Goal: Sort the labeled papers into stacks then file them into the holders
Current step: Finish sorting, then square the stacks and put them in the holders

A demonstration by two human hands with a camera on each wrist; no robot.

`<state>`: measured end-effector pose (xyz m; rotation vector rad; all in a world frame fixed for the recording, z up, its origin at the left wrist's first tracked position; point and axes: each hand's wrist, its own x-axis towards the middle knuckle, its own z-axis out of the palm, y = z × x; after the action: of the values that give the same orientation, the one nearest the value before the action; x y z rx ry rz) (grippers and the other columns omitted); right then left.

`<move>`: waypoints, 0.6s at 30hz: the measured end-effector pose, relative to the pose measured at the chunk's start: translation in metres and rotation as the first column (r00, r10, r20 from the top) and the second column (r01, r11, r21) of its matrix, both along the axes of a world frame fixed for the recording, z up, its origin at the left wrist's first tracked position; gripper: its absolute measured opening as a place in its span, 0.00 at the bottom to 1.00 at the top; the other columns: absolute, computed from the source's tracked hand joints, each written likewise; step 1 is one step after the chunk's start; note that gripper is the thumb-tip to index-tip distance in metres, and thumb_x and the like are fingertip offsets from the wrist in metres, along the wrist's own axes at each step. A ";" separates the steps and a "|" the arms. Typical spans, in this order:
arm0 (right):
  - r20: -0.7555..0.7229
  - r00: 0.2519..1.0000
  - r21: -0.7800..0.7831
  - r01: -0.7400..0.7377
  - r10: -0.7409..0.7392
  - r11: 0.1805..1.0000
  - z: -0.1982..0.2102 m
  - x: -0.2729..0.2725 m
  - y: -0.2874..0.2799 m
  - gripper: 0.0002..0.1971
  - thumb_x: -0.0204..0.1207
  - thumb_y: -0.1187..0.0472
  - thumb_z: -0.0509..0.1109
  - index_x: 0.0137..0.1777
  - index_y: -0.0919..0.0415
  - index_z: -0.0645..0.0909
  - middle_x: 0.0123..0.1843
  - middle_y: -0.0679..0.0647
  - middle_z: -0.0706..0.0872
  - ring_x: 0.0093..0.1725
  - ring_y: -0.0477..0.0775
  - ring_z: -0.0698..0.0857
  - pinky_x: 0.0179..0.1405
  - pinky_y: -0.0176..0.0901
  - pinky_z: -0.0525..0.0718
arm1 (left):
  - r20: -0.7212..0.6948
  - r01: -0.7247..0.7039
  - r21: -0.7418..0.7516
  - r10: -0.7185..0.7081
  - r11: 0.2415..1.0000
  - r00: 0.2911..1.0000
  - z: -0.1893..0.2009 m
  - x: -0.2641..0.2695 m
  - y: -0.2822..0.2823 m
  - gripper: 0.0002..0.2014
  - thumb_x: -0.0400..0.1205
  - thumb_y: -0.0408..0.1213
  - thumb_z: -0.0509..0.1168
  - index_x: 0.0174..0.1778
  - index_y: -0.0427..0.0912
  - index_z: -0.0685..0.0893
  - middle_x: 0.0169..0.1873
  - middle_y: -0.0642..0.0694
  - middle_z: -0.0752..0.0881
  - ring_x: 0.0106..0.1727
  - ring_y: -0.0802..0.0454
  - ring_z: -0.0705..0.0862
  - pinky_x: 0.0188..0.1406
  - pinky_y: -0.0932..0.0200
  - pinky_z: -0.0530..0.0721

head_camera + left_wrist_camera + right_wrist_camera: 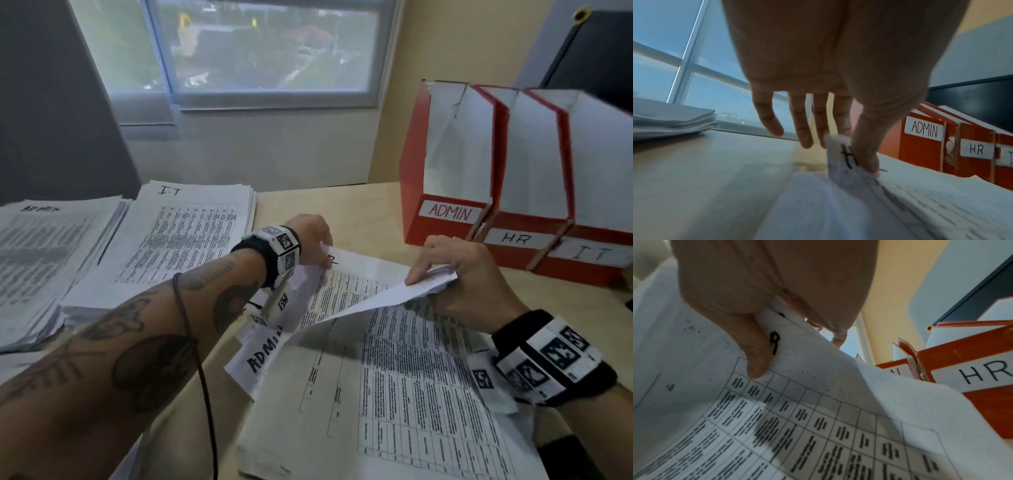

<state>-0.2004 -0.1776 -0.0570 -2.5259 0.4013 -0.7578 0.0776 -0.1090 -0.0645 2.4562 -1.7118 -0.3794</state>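
An unsorted pile of printed papers [411,394] lies in front of me on the desk. My left hand [323,262] pinches the far-left corner of a sheet marked with an "H" [846,155] between thumb and forefinger [855,154]. My right hand [421,277] pinches a lifted, curled sheet corner showing an "R" [777,337], thumb on top [756,363]. I cannot tell if both hold the same sheet. A sheet marked ADMIN [263,353] sticks out from the pile's left side. Three red holders stand at the right: ADMIN [448,212], HR [513,238], IT [589,253].
Two sorted stacks lie at the far left: one marked IT [185,236] and one marked ADMIN [44,246]. Bare desk [342,209] shows between the IT stack and the holders. A window [267,51] and wall are behind the desk, a dark panel [589,54] behind the holders.
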 end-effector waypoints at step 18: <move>0.013 0.983 -0.108 0.182 -0.182 0.977 0.089 0.040 0.008 0.18 0.68 0.71 0.84 0.49 0.60 0.79 0.42 0.47 0.87 0.40 0.46 0.88 0.27 0.43 0.86 | -0.604 0.039 -0.495 -0.377 0.868 0.702 0.083 -0.044 0.067 0.16 0.79 0.42 0.80 0.59 0.43 0.86 0.48 0.49 0.91 0.45 0.58 0.92 0.43 0.61 0.90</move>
<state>-0.1602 -0.1698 0.0323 -2.6148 0.6123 -0.8733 0.0338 -0.0424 0.0189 1.4926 -1.5096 -0.7178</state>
